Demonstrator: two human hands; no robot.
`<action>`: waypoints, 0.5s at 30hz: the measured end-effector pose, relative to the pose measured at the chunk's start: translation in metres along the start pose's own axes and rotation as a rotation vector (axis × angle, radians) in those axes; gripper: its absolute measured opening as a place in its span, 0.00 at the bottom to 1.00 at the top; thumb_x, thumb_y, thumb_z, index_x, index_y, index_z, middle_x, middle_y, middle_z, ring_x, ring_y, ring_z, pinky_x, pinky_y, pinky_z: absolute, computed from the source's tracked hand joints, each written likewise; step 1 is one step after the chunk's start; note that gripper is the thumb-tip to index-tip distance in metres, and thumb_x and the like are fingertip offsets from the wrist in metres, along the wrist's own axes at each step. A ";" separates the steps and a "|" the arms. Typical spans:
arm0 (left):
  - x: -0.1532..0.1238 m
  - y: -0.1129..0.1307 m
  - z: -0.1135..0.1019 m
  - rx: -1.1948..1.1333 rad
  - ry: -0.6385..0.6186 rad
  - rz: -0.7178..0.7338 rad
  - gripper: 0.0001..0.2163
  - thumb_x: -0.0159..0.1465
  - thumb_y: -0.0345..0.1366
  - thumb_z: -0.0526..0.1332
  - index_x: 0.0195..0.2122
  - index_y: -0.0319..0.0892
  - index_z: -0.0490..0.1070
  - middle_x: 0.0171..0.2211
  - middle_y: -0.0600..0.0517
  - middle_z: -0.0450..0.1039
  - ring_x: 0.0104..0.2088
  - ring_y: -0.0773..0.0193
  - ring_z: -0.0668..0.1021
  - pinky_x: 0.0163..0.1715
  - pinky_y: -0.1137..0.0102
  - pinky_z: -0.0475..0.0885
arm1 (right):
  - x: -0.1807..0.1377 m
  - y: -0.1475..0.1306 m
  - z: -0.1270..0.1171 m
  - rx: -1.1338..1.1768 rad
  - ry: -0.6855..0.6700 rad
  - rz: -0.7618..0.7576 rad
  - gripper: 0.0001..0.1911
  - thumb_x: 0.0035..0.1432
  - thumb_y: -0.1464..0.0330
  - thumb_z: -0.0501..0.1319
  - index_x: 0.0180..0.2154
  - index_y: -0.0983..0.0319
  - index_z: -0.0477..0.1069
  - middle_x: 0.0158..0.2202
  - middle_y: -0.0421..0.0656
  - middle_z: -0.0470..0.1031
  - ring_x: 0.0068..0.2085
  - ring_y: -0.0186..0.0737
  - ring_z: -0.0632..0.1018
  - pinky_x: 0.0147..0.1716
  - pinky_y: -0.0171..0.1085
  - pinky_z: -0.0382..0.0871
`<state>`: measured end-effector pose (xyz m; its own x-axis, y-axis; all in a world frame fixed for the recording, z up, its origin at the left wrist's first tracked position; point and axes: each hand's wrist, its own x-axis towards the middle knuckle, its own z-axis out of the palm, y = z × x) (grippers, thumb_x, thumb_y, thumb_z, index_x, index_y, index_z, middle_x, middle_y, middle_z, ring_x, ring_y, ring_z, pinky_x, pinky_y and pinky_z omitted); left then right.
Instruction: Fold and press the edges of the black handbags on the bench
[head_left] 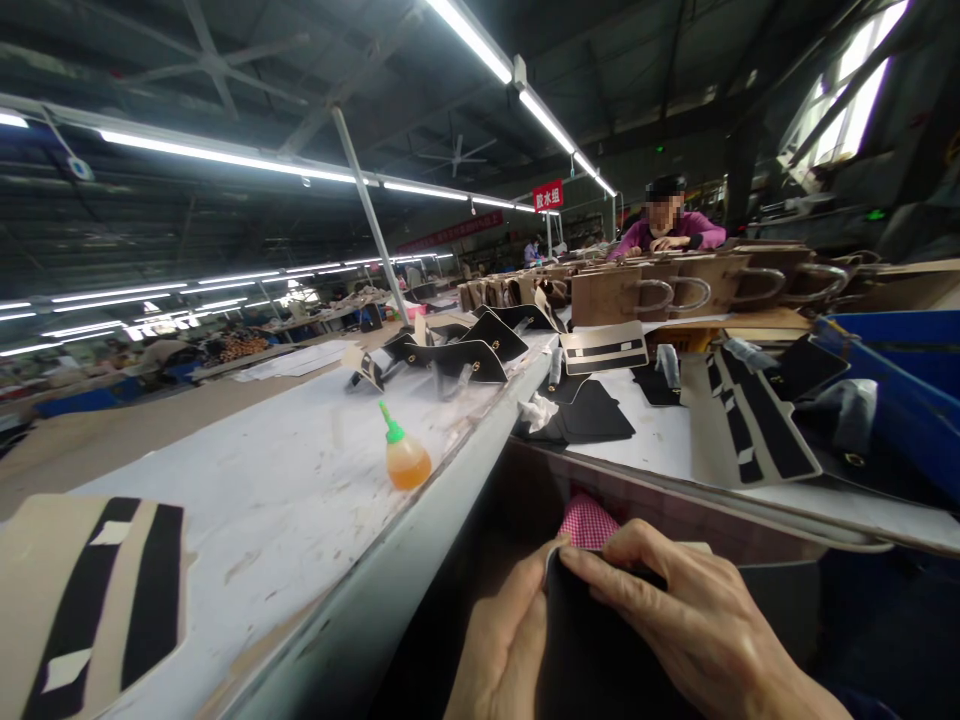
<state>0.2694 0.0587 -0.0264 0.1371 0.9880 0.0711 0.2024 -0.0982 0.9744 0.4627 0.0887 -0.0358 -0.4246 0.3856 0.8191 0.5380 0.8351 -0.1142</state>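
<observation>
A black leather-like panel (592, 640) is between my hands, low in front of me and beside the table edge. My left hand (510, 635) pinches its upper left edge. Along the top edge, my right hand (675, 600) grips with thumb and fingers bent close to the left fingertips. The panel's lower part runs out of view. Behind the fingers shows a pink checked cloth (589, 522). On the table to the left lies a beige panel with black strips and white tabs (105, 600).
A squeeze bottle of amber liquid (407, 462) with a green nozzle stands near the edge of the white-topped table (300, 450). Black bag panels (450, 358) lie beyond it. More panels (750, 420) cover the right bench, beside a blue bin (900, 370). A person (667, 225) works behind brown bags (607, 298).
</observation>
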 end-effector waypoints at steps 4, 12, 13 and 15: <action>0.001 -0.003 -0.004 0.047 0.041 0.026 0.29 0.65 0.59 0.48 0.53 0.44 0.74 0.40 0.48 0.78 0.42 0.57 0.77 0.50 0.66 0.70 | 0.000 -0.001 0.004 -0.014 -0.027 0.006 0.26 0.64 0.80 0.53 0.60 0.55 0.65 0.35 0.40 0.70 0.30 0.31 0.73 0.27 0.31 0.66; 0.003 0.000 0.005 0.238 0.066 0.118 0.19 0.68 0.52 0.49 0.49 0.49 0.73 0.40 0.51 0.77 0.40 0.59 0.76 0.42 0.69 0.67 | 0.005 -0.004 0.007 0.036 -0.065 -0.004 0.23 0.66 0.79 0.52 0.59 0.58 0.66 0.35 0.41 0.71 0.28 0.31 0.73 0.25 0.30 0.67; 0.003 -0.001 0.005 0.252 0.070 0.134 0.19 0.69 0.51 0.49 0.50 0.49 0.72 0.40 0.51 0.77 0.39 0.59 0.77 0.41 0.69 0.67 | 0.006 -0.004 0.007 0.042 -0.066 -0.006 0.23 0.66 0.79 0.52 0.59 0.58 0.66 0.34 0.41 0.72 0.27 0.31 0.73 0.25 0.30 0.67; 0.004 -0.005 0.006 0.270 0.091 0.156 0.17 0.69 0.49 0.50 0.50 0.50 0.72 0.40 0.51 0.78 0.38 0.59 0.77 0.40 0.69 0.67 | 0.008 -0.005 0.007 0.039 -0.074 -0.004 0.21 0.67 0.78 0.51 0.58 0.58 0.66 0.33 0.41 0.72 0.26 0.31 0.73 0.24 0.29 0.68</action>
<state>0.2743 0.0624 -0.0319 0.1023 0.9639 0.2460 0.4376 -0.2657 0.8590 0.4520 0.0904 -0.0329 -0.4801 0.4089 0.7761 0.5077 0.8510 -0.1343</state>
